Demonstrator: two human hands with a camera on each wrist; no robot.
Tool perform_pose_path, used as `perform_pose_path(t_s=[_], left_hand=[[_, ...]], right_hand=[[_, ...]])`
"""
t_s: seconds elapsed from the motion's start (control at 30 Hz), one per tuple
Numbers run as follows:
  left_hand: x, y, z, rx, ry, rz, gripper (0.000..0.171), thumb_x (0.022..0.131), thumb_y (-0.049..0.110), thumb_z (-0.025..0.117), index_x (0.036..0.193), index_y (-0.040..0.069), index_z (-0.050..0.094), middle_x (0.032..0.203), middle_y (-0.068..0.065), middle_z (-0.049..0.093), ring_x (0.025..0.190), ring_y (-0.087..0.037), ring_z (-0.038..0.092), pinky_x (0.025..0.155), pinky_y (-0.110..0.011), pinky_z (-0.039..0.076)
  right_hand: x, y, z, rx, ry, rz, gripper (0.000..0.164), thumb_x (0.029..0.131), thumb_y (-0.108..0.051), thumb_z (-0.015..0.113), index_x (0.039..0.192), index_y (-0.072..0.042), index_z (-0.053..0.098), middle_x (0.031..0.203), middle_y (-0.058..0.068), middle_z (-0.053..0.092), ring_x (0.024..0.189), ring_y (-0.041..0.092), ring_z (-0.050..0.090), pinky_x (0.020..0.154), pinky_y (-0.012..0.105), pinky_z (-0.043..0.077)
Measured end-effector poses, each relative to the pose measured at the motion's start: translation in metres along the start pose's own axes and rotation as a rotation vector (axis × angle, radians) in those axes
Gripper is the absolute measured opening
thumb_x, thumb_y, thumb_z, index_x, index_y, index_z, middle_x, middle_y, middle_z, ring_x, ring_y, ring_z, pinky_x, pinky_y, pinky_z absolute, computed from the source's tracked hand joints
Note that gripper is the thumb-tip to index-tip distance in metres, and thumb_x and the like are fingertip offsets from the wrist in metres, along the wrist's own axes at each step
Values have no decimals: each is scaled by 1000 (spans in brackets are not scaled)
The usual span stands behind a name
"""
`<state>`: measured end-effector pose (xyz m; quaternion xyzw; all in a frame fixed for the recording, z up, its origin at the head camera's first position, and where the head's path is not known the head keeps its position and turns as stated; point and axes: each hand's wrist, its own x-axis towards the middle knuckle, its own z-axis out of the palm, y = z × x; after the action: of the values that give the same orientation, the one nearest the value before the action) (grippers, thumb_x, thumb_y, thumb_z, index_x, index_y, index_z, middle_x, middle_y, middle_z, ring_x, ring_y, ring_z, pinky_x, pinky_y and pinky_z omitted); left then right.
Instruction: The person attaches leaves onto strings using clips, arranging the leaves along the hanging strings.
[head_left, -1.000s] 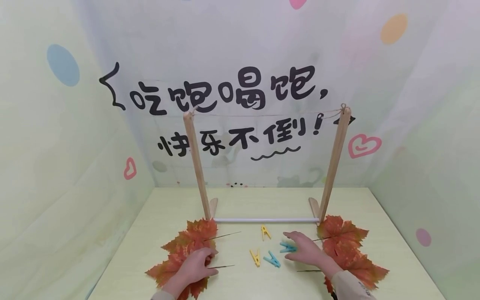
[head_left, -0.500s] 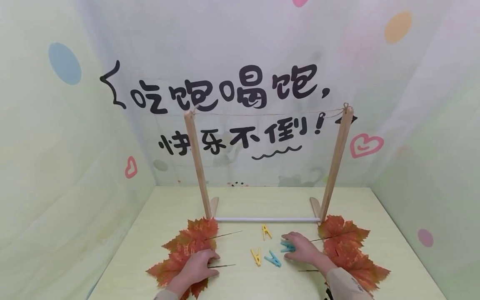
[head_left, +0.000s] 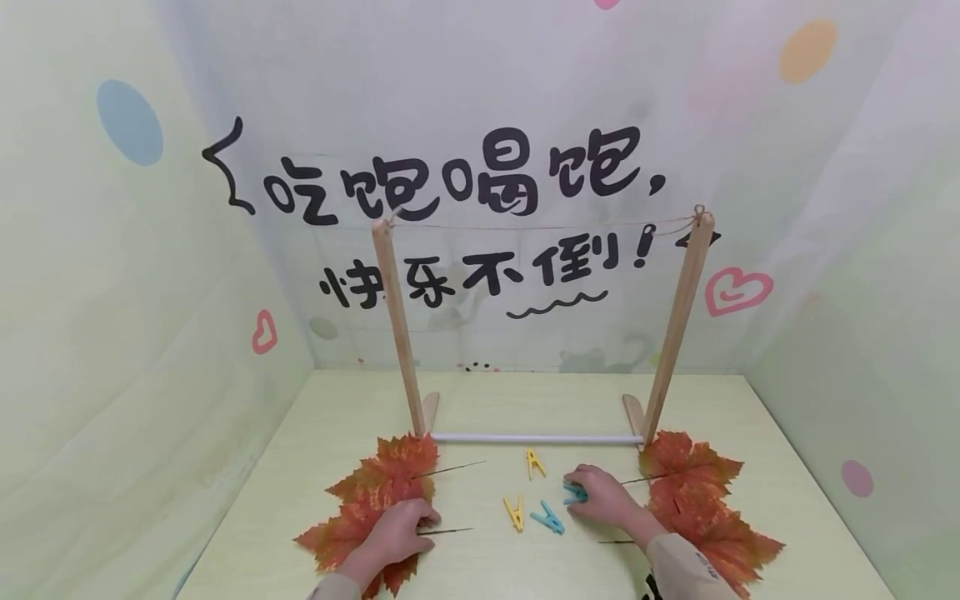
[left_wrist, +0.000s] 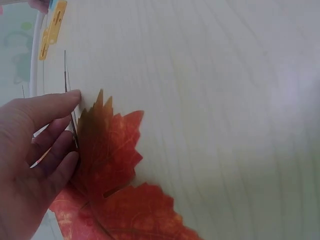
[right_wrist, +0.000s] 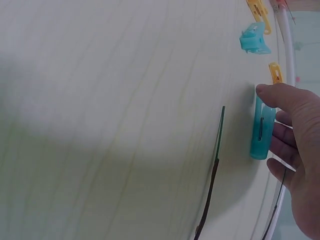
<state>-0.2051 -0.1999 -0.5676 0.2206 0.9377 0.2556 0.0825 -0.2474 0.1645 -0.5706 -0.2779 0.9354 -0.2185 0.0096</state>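
On the left, my left hand lies over the red-orange artificial maple leaves. Its thumb and fingers curl around the thin stem of the nearest maple leaf; the exact contact is partly hidden. My right hand pinches a blue clothespin between its thumb and fingers, low over the table. To the left of that hand lie another blue clothespin and two yellow ones, a near yellow clothespin and a far yellow clothespin.
Behind the hands stands a wooden frame, with a left post, a right post and a white bottom rod. Twine runs between the post tops. More maple leaves lie at right under the forearm.
My right fingers have closed in on the blue clothespin. My left thumb and fingers have drawn together around the leaf stem. The head view has shifted slightly.
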Motion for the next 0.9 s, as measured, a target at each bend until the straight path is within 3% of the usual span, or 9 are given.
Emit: perform_pose_path(t_s=[0.5, 0.9], left_hand=[[3, -4, 1, -237, -98, -18, 11, 74, 2, 71, 76, 13, 70, 67, 11, 57, 60, -2, 48, 56, -19, 44], [-1, 0, -6, -267, -110, 14, 8, 78, 2, 69, 79, 10, 70, 68, 9, 59, 59, -3, 47, 56, -19, 44]], right_hand=[[1, 0, 5, -39, 75, -13, 21, 73, -14, 74, 90, -4, 67, 81, -2, 56, 74, 13, 53, 67, 31, 48], [1, -3, 4, -74, 67, -33, 18, 72, -14, 74, 87, -4, 68, 79, -1, 58, 73, 13, 55, 67, 31, 49]])
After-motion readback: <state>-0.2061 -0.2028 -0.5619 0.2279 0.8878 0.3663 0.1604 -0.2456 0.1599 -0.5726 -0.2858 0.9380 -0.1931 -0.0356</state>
